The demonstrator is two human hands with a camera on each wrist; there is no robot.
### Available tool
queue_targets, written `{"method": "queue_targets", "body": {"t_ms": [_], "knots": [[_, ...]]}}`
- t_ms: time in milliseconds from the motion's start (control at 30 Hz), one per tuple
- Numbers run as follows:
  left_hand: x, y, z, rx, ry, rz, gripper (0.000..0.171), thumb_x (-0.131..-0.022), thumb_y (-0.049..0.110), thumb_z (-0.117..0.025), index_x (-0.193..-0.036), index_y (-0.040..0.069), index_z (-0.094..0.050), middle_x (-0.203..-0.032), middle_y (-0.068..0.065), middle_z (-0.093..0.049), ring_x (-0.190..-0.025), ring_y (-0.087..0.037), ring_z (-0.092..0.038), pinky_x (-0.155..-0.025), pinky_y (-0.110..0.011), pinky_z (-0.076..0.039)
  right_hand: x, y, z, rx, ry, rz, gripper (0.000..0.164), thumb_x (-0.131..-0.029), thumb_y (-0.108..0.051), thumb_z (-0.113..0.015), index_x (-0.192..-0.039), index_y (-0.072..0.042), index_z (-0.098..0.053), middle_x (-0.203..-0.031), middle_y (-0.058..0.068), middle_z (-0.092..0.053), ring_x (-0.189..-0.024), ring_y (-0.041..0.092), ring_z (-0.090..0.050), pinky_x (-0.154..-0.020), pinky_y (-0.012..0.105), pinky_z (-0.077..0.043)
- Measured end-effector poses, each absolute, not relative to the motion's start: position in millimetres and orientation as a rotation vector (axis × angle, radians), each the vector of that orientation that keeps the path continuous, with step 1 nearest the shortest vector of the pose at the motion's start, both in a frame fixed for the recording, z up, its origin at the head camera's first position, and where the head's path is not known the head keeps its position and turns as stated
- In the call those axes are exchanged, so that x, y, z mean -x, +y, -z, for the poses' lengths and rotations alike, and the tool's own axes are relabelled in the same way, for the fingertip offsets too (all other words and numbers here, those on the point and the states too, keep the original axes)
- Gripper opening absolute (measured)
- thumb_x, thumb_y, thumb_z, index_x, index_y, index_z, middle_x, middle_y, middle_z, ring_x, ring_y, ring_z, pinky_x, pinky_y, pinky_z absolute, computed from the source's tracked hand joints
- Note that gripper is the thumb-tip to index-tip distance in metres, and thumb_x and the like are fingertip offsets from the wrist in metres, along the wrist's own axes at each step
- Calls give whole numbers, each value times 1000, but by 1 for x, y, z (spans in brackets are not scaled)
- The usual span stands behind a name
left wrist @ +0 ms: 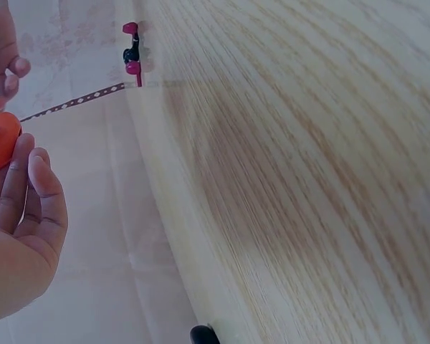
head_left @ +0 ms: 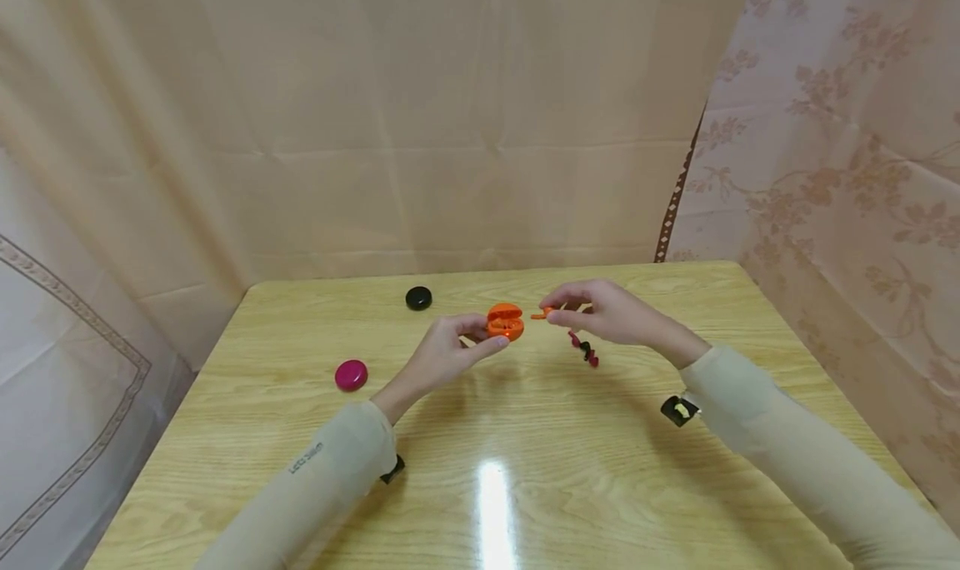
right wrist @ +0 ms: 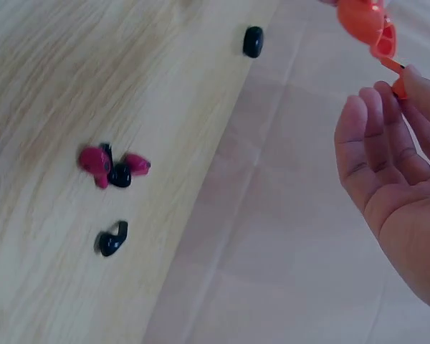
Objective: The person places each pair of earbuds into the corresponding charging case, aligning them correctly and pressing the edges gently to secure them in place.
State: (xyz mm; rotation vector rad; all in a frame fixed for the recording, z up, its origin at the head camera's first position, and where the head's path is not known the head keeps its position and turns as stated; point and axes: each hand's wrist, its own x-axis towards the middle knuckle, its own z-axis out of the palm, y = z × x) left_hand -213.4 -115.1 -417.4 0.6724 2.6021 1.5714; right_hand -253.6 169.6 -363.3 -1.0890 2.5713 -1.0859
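Above the table, my left hand (head_left: 444, 349) holds an orange earbud case (head_left: 505, 331) with its lid raised. To the right of the case, my right hand (head_left: 606, 313) pinches an orange earbud (head_left: 548, 312) between thumb and fingertips, its stem pointing at the case. A small gap separates the two in the head view. In the right wrist view the earbud (right wrist: 399, 87) is partly covered by the thumb, close to the case (right wrist: 362, 21). The left wrist view cuts off part of the case (left wrist: 6, 143). Whether the case holds another earbud, I cannot tell.
Below my right hand, magenta earbuds (right wrist: 94, 161) lie near black earbuds (right wrist: 111, 242) on the wooden table (head_left: 600, 487). A black case (head_left: 418, 298) is at the back, and a magenta case (head_left: 351, 375) is on the left. Curtains (head_left: 450, 137) hang behind the table.
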Motion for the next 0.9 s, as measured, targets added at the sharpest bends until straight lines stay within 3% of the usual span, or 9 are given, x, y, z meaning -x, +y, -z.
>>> {"method": "queue_targets", "body": {"t_ms": [300,467,667,900], "knots": [[213,-114,418,-685,2581,-1577,27,-94,39,-74,-108,16,-76,-94,7,-73,-86,-17,-66,-73,-37,-55,242,158,364,1064,2531,1236,22,-99,-18,-69,-118,-6,-69,-99,4,-71,-77,20,-62,-65,33,-55],[212,-112,418,-688,2575,-1587,26,-94,38,-74,-108,16,-75,-96,7,-73,-88,-15,-67,-76,-37,-56,241,151,365,1064,2517,1268,21,-98,-18,-70,-115,-6,-71,-94,4,-71,-73,30,-62,-59,30,-51],[210,-111,416,-678,2569,-1581,27,-94,37,-74,-110,14,-75,-96,6,-73,-88,-15,-66,-74,-36,-56,242,146,369,1045,2534,1257,21,-98,-21,-70,-115,-8,-73,-91,2,-71,-63,21,-57,-48,28,-46],[210,-111,417,-677,2582,-1562,28,-94,38,-74,-109,15,-75,-96,7,-73,-88,-15,-66,-74,-36,-56,243,144,371,1034,2550,1261,21,-98,-23,-71,-114,-9,-73,-93,0,-72,-63,27,-56,-49,28,-46]]}}
